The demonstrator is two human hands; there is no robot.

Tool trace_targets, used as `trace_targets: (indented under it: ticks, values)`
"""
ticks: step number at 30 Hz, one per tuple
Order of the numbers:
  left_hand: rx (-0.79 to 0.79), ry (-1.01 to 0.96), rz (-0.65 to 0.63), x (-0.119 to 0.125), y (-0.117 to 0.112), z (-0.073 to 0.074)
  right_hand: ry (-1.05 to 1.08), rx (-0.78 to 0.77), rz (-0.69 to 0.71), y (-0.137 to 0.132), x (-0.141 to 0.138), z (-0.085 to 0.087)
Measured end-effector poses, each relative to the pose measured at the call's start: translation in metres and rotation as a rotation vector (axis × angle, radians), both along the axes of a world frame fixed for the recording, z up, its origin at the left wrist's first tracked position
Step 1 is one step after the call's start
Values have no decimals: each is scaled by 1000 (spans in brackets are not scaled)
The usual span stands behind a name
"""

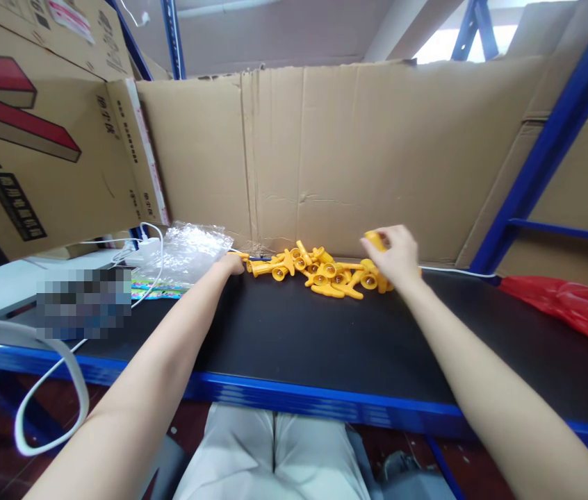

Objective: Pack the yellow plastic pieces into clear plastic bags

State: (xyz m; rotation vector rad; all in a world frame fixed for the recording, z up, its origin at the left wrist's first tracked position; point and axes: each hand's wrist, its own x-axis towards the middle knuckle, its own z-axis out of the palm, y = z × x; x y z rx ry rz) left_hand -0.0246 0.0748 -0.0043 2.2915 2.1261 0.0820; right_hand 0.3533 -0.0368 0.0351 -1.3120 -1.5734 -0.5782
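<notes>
A heap of small yellow-orange plastic pieces (328, 269) lies on the black shelf top (315, 340), against the cardboard at the back. Several of them have a round, cup-like end, and others show a slim handle-like end. My right hand (401, 253) is raised at the heap's right end, its thumb and fingers closed around one yellow plastic piece (376, 241). At the heap's left end, my left hand (232, 263) rests low by the shelf top beside the nearest pieces. Its fingers are mostly hidden, so its grip is unclear.
Clear plastic bags (187, 250) and white cables (156, 271) lie left of my left hand. A large printed carton (64, 139) stands at upper left. Right of the heap is a red plastic bag (570, 305). Tall cardboard (377, 153) closes the back; a blue frame edge (325, 401) runs along the front.
</notes>
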Motion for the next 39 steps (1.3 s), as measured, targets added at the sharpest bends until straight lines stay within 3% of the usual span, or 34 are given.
trace_targets:
  ticks: [4,7,9,12,17,24,32,39]
  values:
    - [40,-27,22,12,-17,13,419,32,-327,11,68,-1]
    - [167,-142,34,23,-33,20,631,-138,-453,16,105,-17]
    - [279,-242,25,28,-42,18,691,-262,-506,18,115,-29]
    - [369,-325,20,27,-47,5,650,-353,-545,19,115,-44]
    - [364,-379,-5,16,-45,-10,562,-541,-523,18,111,-54]
    - [465,-345,-64,15,-47,-8,520,-439,-632,9,120,-64]
    - [459,-330,-72,13,-47,-12,244,-923,-539,29,134,-76]
    - [449,-297,-99,17,-49,-9,134,-842,-685,15,115,-63]
